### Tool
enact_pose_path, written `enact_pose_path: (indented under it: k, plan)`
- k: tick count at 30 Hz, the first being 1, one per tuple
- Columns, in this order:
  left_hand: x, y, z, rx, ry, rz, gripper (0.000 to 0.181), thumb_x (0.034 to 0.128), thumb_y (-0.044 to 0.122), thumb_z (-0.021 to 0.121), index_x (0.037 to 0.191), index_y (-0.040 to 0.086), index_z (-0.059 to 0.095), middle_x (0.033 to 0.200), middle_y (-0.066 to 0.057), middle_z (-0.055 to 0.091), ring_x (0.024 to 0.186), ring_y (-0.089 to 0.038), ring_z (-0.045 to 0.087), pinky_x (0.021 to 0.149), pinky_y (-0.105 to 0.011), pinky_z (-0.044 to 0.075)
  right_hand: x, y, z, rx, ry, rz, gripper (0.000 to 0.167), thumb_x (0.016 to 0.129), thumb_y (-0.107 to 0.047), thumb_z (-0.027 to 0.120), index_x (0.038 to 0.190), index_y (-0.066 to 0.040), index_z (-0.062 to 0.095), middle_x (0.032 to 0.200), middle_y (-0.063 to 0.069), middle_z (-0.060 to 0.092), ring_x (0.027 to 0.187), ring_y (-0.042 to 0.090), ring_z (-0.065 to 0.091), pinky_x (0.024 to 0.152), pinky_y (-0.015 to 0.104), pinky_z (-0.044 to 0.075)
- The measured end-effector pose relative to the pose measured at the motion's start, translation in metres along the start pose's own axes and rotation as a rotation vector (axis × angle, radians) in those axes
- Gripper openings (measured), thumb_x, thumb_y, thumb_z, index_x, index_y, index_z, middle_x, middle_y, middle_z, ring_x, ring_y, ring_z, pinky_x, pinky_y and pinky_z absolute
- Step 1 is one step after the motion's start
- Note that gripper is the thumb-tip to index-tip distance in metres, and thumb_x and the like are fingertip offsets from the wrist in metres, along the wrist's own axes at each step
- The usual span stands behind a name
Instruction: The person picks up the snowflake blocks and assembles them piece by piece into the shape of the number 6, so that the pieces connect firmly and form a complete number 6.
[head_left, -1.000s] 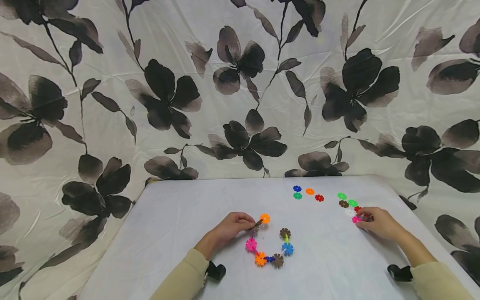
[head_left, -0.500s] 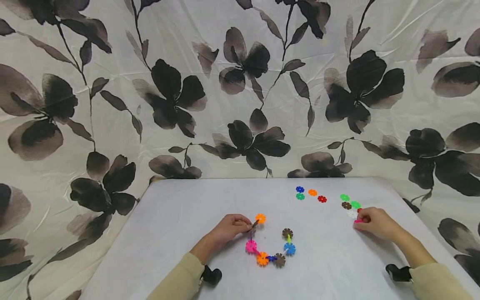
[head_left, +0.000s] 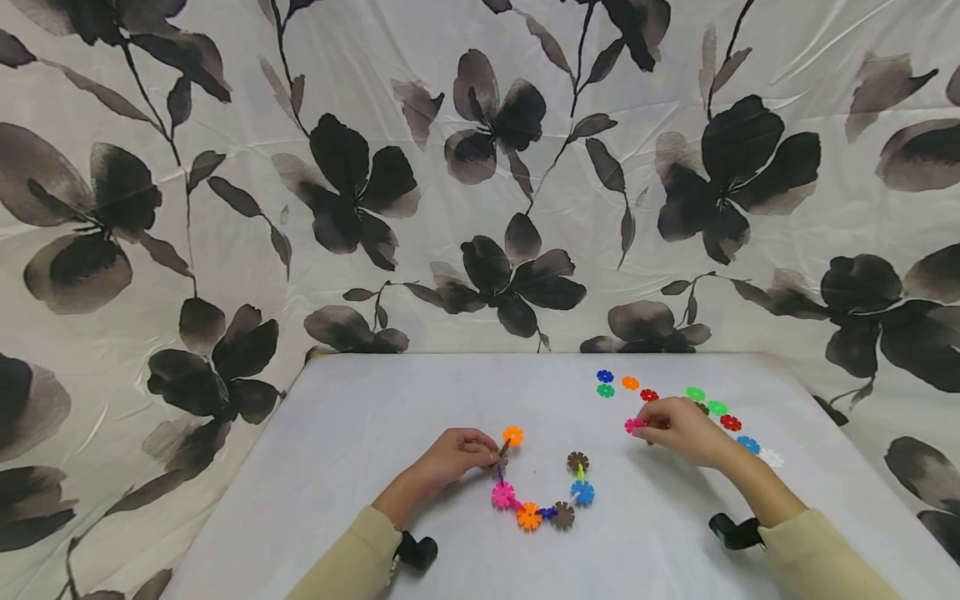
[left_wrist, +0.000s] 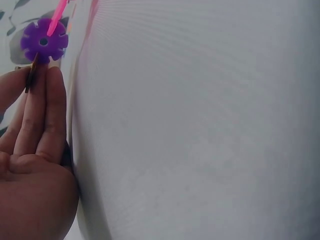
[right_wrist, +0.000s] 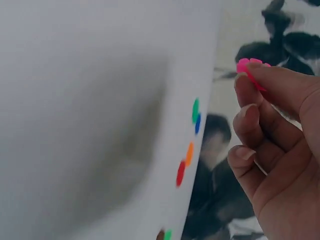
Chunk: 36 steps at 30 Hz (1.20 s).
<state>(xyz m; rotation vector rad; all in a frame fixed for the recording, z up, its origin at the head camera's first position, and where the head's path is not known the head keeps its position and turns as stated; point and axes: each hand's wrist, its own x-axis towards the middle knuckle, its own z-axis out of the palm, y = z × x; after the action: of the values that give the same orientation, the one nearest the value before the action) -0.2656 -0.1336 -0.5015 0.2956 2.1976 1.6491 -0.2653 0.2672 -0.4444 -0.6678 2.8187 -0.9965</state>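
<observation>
My left hand [head_left: 450, 461] pinches a brown notched disc [left_wrist: 32, 72] near one end of a chain of interlocking plastic discs. Beyond it sits an orange disc [head_left: 513, 436], and a purple disc [left_wrist: 32, 37] joins it to a pink disc [head_left: 503, 496]. The chain curves in a U through another orange disc [head_left: 529, 516] and a blue disc [head_left: 582, 493], ending in a brown disc [head_left: 577, 462]. My right hand [head_left: 690, 429] holds a loose pink disc [head_left: 633, 425] between thumb and index finger, above the table right of the chain.
Loose discs lie on the white table [head_left: 360, 400]: a dark blue disc [head_left: 604, 377], a green disc [head_left: 605, 391] and several others at the back, plus a red disc [head_left: 731, 422] and a white disc [head_left: 771, 457] by the right forearm. A floral cloth [head_left: 420, 208] hangs behind.
My right hand has picked the pink disc from the right-hand group and carried it left. My left hand keeps its pinch, and the chain's orange end has shifted slightly left.
</observation>
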Motion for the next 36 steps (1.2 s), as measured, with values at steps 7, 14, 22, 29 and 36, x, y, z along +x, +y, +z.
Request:
enact_pose_path:
  k: [7,14,22,29,36]
  plan:
    - [-0.002,0.001,-0.001,0.011,-0.001,-0.004,0.023,0.0944,0.014,0.074,0.113,0.000,0.072,0.098,-0.006,0.077,0.094,-0.015,0.065,0.086,-0.031,0.048,0.024,-0.022,0.023,0.041,-0.027,-0.105,0.007,0.096,-0.015,0.072,0.099,-0.011,0.077,0.082,-0.006,0.067,0.076,0.014,0.056,0.069,0.025,0.051]
    - [-0.004,0.003,-0.002,-0.016,-0.026,-0.006,0.025,0.0947,0.014,0.074,0.116,0.000,0.072,0.100,-0.007,0.077,0.096,-0.015,0.066,0.088,-0.031,0.049,0.045,-0.032,0.047,0.056,-0.054,-0.156,0.009,0.096,-0.014,0.073,0.102,-0.010,0.078,0.088,-0.006,0.071,0.079,0.012,0.057,0.073,0.025,0.051]
    - [-0.004,0.003,-0.003,-0.033,-0.068,-0.014,0.025,0.0952,0.012,0.073,0.118,0.003,0.072,0.105,-0.007,0.077,0.101,-0.015,0.067,0.096,-0.033,0.050,0.066,-0.046,0.075,0.075,-0.094,-0.189,0.012,0.096,-0.013,0.071,0.105,-0.009,0.079,0.097,-0.003,0.075,0.082,0.010,0.058,0.075,0.025,0.051]
    - [-0.006,0.004,-0.005,-0.042,-0.099,-0.002,0.028,0.0961,0.011,0.072,0.122,0.002,0.071,0.112,-0.010,0.076,0.105,-0.017,0.069,0.101,-0.037,0.050,0.076,-0.056,0.092,0.083,-0.091,-0.236,0.012,0.096,-0.008,0.071,0.104,-0.006,0.079,0.097,-0.001,0.075,0.081,0.008,0.058,0.076,0.026,0.051]
    - [-0.003,0.002,-0.005,-0.037,-0.122,0.020,0.028,0.0979,0.011,0.069,0.124,0.002,0.070,0.115,-0.011,0.075,0.107,-0.017,0.070,0.100,-0.036,0.050,0.079,-0.062,0.096,0.096,-0.091,-0.229,0.012,0.095,-0.007,0.071,0.104,-0.007,0.079,0.097,-0.002,0.075,0.081,0.008,0.058,0.076,0.026,0.050]
